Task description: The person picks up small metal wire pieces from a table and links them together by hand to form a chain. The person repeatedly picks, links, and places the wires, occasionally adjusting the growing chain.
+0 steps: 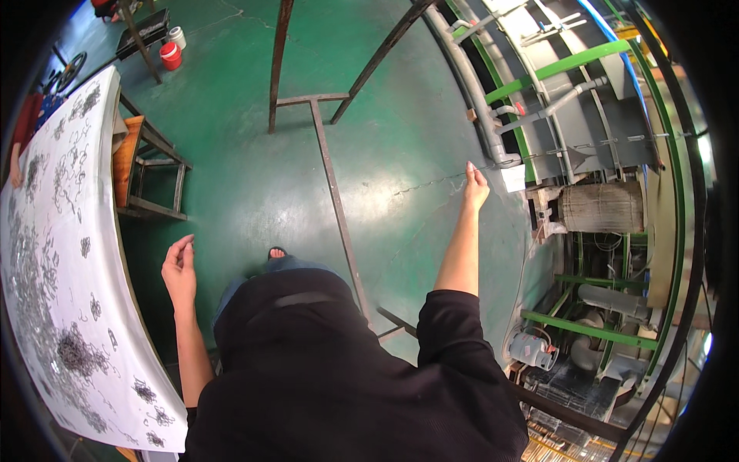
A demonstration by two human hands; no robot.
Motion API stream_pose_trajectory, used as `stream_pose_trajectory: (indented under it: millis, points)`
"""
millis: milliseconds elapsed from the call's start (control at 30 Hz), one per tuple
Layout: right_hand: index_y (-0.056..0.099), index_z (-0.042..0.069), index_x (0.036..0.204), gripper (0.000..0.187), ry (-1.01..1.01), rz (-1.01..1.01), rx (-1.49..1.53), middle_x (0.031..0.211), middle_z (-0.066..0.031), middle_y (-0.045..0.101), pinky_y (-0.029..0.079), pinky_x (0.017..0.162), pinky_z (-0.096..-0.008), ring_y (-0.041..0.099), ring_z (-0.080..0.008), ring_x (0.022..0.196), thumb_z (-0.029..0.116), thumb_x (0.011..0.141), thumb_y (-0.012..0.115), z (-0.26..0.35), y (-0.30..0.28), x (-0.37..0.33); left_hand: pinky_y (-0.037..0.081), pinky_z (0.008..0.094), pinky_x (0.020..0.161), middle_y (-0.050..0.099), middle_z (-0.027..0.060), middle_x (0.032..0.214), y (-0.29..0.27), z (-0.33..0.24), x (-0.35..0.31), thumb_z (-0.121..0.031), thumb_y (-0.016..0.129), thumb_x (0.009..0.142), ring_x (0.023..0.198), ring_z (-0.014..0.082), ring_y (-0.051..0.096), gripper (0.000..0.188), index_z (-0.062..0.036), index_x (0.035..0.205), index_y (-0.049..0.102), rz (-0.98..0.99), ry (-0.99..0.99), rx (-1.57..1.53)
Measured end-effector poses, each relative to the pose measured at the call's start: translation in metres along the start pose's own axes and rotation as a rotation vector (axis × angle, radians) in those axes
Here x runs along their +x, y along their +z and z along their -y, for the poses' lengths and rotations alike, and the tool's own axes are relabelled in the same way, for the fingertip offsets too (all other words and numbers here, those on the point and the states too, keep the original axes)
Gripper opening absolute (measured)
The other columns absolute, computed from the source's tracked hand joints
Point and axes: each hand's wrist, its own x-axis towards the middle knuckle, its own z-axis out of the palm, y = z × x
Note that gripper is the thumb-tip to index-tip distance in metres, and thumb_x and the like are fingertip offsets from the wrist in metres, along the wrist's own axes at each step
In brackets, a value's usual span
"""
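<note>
My right hand [476,189] is raised at the right, thumb and fingertips pinched on a thin dark strand [585,146] that looks like a fine chain or knotted wire. From the pinch the strand runs right toward the metal frame, and a stretch of it shows left of the fingers too. Near the table's edge, my left hand [179,269] hovers with its fingers drawn together; anything between the fingertips is too small to name. On the white-covered table [135,308] lie many thin dark wiry pieces, some loose, some in tangled clumps [75,350].
A dark metal stand [331,169] rises in front of me from the green floor. A wooden stool [138,165] stands by the table, where another person's arm [17,158] reaches in. Green-framed racks with pipes [566,65] and a grey gas cylinder [531,350] line the right.
</note>
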Motion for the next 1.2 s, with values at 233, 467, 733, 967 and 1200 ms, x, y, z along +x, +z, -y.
stream_pose_trajectory:
  millis: [233, 467, 733, 967, 1200]
  points:
    - [0.072, -0.003, 0.095, 0.042, -0.017, -0.024, 0.072, 0.101, -0.0139, 0.067, 0.046, 0.086, -0.0330, 0.061, -0.0205, 0.094, 0.036, 0.081, 0.075, 0.001, 0.020, 0.013, 0.048, 0.0230, 0.078, 0.064, 0.0038, 0.101, -0.002, -0.001, -0.017, -0.010, 0.055, 0.095, 0.088, 0.0096, 0.060, 0.019, -0.0016, 0.108, 0.066, -0.025, -0.051, 0.023]
    - [0.071, -0.003, 0.097, 0.040, -0.002, -0.004, 0.095, 0.101, -0.0142, 0.068, 0.045, 0.086, -0.0314, 0.061, -0.0195, 0.095, 0.034, 0.083, 0.073, 0.003, 0.023, 0.016, 0.048, 0.0231, 0.078, 0.064, 0.0036, 0.100, 0.001, 0.004, -0.022, -0.010, 0.055, 0.094, 0.087, 0.0094, 0.060, 0.019, -0.0019, 0.107, 0.067, -0.021, -0.040, 0.032]
    - [0.074, 0.012, 0.103, 0.035, -0.029, 0.018, 0.043, 0.098, 0.0037, 0.069, 0.034, 0.048, -0.0232, 0.036, -0.0046, 0.055, 0.039, 0.082, 0.073, -0.014, 0.013, 0.021, 0.048, 0.0236, 0.077, 0.064, 0.0039, 0.100, 0.005, 0.005, -0.023, -0.011, 0.055, 0.094, 0.088, 0.0101, 0.060, 0.019, -0.0023, 0.107, 0.067, -0.003, -0.024, 0.024]
    - [0.073, 0.015, 0.106, 0.034, 0.000, 0.055, 0.026, 0.108, 0.0018, 0.068, 0.041, 0.060, -0.0260, 0.052, -0.0066, 0.074, 0.041, 0.084, 0.071, -0.021, 0.001, 0.016, 0.048, 0.0236, 0.076, 0.065, 0.0038, 0.099, 0.013, 0.010, -0.031, -0.013, 0.056, 0.094, 0.086, 0.0100, 0.060, 0.019, -0.0032, 0.107, 0.067, 0.016, -0.029, 0.053]
    - [0.072, 0.016, 0.110, 0.035, 0.133, 0.079, 0.087, 0.119, 0.0004, 0.064, 0.045, 0.082, -0.0347, 0.055, -0.0119, 0.110, 0.040, 0.085, 0.070, -0.004, -0.002, 0.000, 0.048, 0.0240, 0.075, 0.065, 0.0035, 0.098, 0.015, 0.010, -0.030, -0.012, 0.056, 0.094, 0.084, 0.0099, 0.060, 0.019, -0.0034, 0.106, 0.068, 0.015, -0.024, 0.059]
